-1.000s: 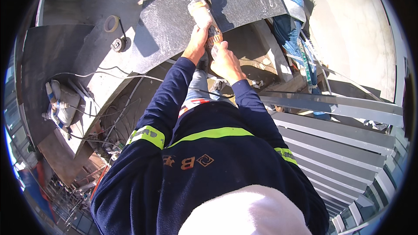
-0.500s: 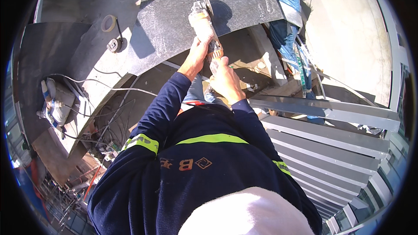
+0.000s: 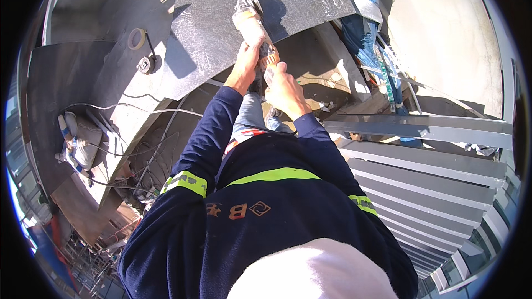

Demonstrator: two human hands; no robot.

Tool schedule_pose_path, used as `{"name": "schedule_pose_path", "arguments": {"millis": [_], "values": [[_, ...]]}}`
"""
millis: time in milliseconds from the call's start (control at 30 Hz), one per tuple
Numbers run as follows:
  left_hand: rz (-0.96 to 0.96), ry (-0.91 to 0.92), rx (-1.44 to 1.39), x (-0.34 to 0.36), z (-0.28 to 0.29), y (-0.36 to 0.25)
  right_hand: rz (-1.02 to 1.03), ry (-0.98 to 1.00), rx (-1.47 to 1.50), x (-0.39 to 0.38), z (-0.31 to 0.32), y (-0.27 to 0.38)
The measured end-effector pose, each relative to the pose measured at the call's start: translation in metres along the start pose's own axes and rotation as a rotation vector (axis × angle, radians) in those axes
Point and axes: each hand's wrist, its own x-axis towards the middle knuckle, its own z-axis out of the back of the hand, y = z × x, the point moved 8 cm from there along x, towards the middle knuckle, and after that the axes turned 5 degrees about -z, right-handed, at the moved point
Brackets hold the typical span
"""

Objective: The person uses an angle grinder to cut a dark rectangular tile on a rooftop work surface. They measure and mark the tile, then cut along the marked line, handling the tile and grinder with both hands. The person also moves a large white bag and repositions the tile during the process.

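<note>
My left hand point(image 3: 245, 67) is wrapped round the dusty body of an angle grinder point(image 3: 250, 25), and my right hand point(image 3: 284, 89) grips its rear, orange part lower down. The grinder's disc is on a speckled dark grey sheet point(image 3: 310, 0), with a pale streak of dust rising from it and the tool's shadow beside it. To the left, a roll of masking tape point(image 3: 131, 43) and a tape measure point(image 3: 146, 65) lie on a grey surface.
Cables point(image 3: 176, 109) run across the left side over white boards, near bagged tools point(image 3: 83, 147). Blue sheeting point(image 3: 354, 33) and thin strips hang at right, beside grey metal slats point(image 3: 421, 182) and a pale panel point(image 3: 432, 33). My feet are below the sheet's near edge.
The grinder drew slightly toward me along the sheet, then moved a little forward again. Both hands stayed on it. The dust streak varies, and the whole view has shifted slightly.
</note>
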Motion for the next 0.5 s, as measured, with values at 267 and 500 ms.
{"name": "schedule_pose_path", "arguments": {"millis": [267,500], "values": [[0.006,-0.022,0.038,-0.030,-0.009,0.003,0.009,-0.013,0.036,-0.020,-0.003,-0.018],[0.003,0.004,0.034,-0.024,-0.003,0.015,-0.005,0.014,0.033,-0.027,0.000,-0.015]]}}
